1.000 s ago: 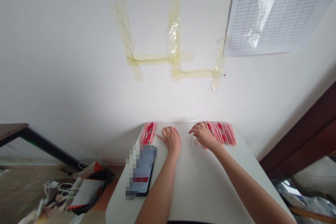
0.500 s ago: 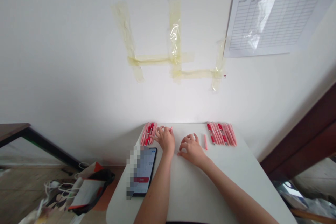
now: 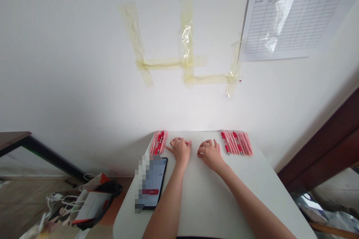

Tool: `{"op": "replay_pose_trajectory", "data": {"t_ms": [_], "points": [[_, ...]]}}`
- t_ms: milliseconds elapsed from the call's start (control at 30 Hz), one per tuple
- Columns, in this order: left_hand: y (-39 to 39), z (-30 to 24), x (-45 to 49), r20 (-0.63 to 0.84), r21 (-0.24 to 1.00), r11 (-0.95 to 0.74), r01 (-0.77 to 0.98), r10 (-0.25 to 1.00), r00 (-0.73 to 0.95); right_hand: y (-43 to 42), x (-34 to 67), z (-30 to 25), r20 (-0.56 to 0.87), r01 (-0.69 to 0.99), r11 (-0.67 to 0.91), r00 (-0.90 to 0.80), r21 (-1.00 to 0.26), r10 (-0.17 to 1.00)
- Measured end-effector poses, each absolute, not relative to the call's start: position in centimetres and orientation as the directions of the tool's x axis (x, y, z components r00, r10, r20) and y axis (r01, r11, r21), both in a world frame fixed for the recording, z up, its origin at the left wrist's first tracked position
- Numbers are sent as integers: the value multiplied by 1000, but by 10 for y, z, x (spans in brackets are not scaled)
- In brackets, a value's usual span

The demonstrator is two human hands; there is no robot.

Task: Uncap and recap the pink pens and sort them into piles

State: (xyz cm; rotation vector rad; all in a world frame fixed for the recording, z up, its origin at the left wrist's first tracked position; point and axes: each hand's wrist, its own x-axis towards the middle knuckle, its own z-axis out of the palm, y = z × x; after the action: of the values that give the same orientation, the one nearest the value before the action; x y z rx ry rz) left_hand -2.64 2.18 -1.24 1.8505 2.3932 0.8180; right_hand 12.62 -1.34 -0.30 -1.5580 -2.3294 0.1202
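Observation:
My left hand [image 3: 181, 151] is bent over the white table, its thumb and fingers closed on a pink pen [image 3: 190, 143] of which only a short end shows. My right hand [image 3: 209, 154] is low over the tabletop to the right, palm down. Its thumb and forefinger come together on the left side, and whatever may lie between them is too small to tell. Another pink pen [image 3: 219, 148] lies just beyond its outer side, partly covered by the hand.
Rows of pink and red pens lie at the table's back left [image 3: 159, 142] and back right [image 3: 237, 143]. A phone [image 3: 154, 183] lies by the left edge. The white wall [image 3: 179, 108] rises behind the table [image 3: 207, 209]. A bag [image 3: 95, 201] stands on the floor.
Both hands have shifted to the right, the left one with its pink pen. My right thumb and forefinger have drawn closer, and that hand now partly covers the loose pen.

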Motion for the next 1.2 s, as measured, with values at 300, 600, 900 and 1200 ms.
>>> {"op": "replay_pose_trajectory", "data": {"t_ms": [300,600,900,1200], "points": [[16,-14,-13,291,390,99,915,930,-225,9,151,5,187,904,361,-323,-229,928],[11,-1,-22,235,365,92,926,954,-187,21,152,7,156,883,410,-383,-227,911],[10,0,-23,174,341,27,940,980,-91,23,155,3,169,863,424,-391,-275,905],[6,-4,-9,199,357,9,934,976,-86,20,167,1,189,857,355,-304,-374,934]]}}
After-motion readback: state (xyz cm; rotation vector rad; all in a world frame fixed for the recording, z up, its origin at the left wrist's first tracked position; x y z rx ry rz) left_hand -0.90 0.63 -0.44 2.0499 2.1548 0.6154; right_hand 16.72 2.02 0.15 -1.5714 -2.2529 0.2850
